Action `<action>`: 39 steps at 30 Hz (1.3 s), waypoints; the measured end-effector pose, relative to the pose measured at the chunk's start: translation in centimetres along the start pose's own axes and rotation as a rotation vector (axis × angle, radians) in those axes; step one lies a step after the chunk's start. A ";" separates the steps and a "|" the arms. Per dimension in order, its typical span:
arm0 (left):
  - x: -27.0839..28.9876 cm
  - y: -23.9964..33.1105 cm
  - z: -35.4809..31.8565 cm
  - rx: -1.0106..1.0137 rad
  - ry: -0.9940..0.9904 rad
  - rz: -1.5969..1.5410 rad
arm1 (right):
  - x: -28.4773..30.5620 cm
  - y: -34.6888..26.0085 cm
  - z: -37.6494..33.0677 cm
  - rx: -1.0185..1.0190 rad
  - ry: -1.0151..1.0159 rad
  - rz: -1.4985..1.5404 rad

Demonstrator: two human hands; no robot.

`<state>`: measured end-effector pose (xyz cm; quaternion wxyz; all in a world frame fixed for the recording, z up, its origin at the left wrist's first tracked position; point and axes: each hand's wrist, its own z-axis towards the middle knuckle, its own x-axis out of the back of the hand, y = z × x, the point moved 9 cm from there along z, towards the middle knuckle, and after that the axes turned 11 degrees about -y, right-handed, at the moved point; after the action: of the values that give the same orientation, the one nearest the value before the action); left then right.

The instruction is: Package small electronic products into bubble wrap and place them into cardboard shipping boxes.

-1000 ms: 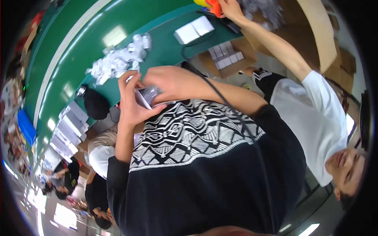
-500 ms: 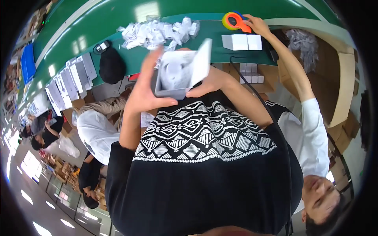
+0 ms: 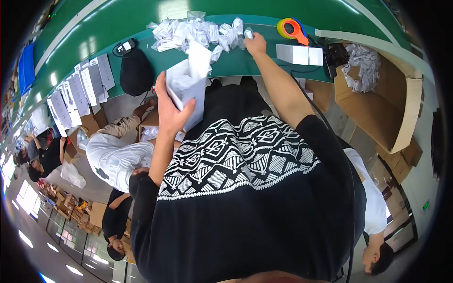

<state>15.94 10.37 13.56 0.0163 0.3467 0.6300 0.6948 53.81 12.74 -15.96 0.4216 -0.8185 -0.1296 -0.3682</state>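
Note:
My left hand (image 3: 173,112) is closed round a white open-topped box (image 3: 196,99), tilted in front of my lap. Its lid flap (image 3: 200,57) stands up, and translucent white wrapping (image 3: 181,84) shows inside. Out over the green table my right hand (image 3: 255,45) pinches a small packet in clear plastic (image 3: 248,33). Just left of that hand lies a heap of white items in clear bags (image 3: 188,34).
A tape dispenser (image 3: 298,34) lies behind white boxes (image 3: 298,54) at right. An open carton (image 3: 401,113) holds plastic-bagged items. At left are a black cap-like item (image 3: 135,73) and rows of printed sheets (image 3: 85,87). Co-workers are on both sides.
My right hand has left the box and reached forward to the bagged items, taking hold of a packet. My left hand has kept the box. The co-worker's hand has left the tape dispenser.

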 end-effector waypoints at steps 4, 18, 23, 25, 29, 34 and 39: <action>-1.4 4.4 1.7 -0.176 -0.167 0.276 | 1.7 0.6 -2.8 -0.046 0.045 0.601; -3.1 8.8 3.4 -0.431 -0.333 0.438 | 18.2 -29.6 -28.5 0.879 -0.563 -0.047; -4.3 8.9 2.7 -0.464 -0.363 0.425 | 15.7 -28.8 -28.9 0.985 -0.447 0.046; -4.4 9.0 2.8 -0.452 -0.351 0.420 | 15.6 -27.4 -27.9 0.811 -0.544 0.015; -3.6 9.1 3.2 -0.436 -0.257 0.474 | 14.1 -27.7 -29.0 0.899 -0.612 -0.148; -3.2 8.9 4.4 -0.407 -0.153 0.519 | 15.6 -27.9 -29.1 1.115 -0.373 -0.194; -1.7 12.4 5.3 -0.311 0.002 0.153 | 18.0 -25.0 -28.2 0.895 -0.020 0.211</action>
<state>25.00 11.61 23.59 0.0164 0.3861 0.4866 0.7835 39.33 4.11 22.26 0.7676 -0.5680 -0.1959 -0.2232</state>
